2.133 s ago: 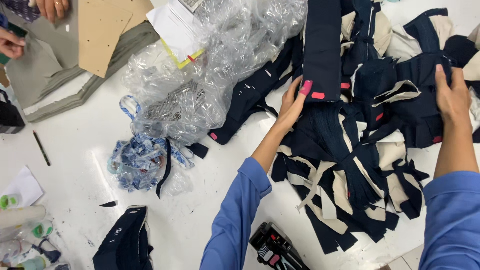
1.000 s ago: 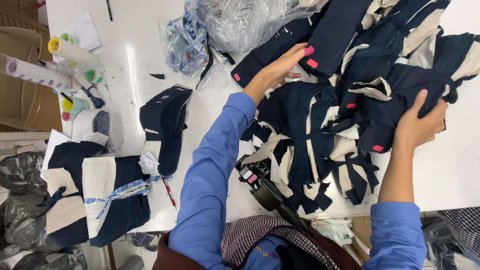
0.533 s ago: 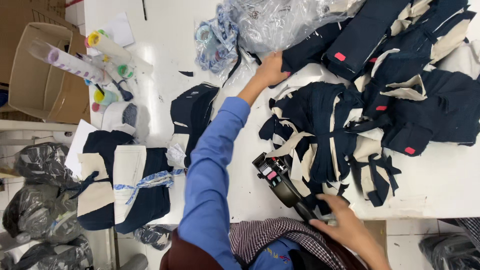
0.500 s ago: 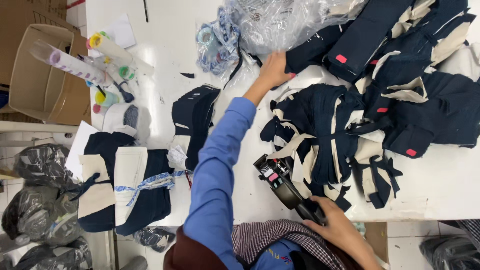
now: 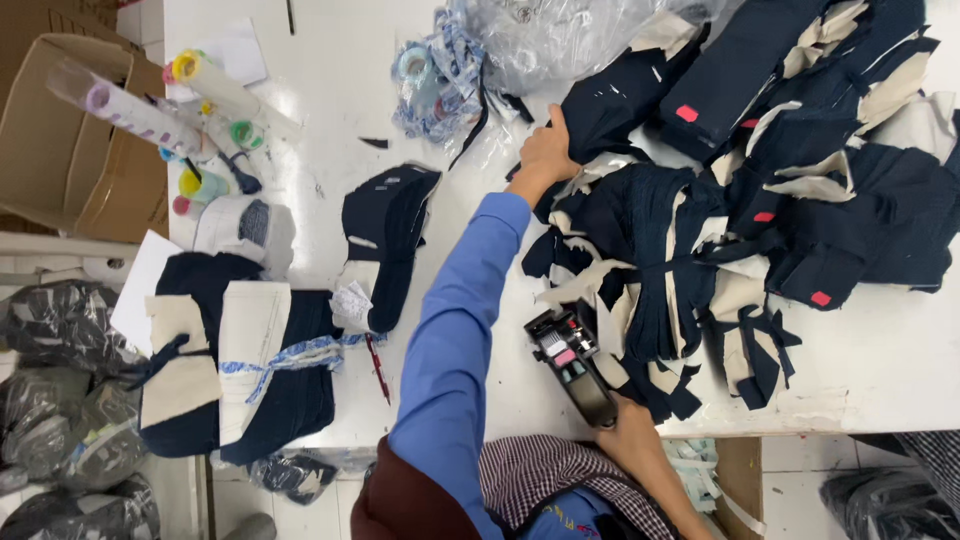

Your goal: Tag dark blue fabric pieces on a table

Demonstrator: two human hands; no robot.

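Right now your left hand (image 5: pixel 547 150) presses flat, fingers unclenched, on a navy fabric piece (image 5: pixel 610 105) at the near edge of the loose pile of navy and cream cut pieces (image 5: pixel 760 210). Your right hand (image 5: pixel 628 428) is clenched around the grip of a black label gun (image 5: pixel 570 365), which hangs at the table's front edge beside the pile. Several pieces already carry small red tags (image 5: pixel 686 113); many show none, so the pile looks only partly labelled. Farther left, a bundle tied with patterned tape (image 5: pixel 245 365) lies on the white table (image 5: pixel 330 130).
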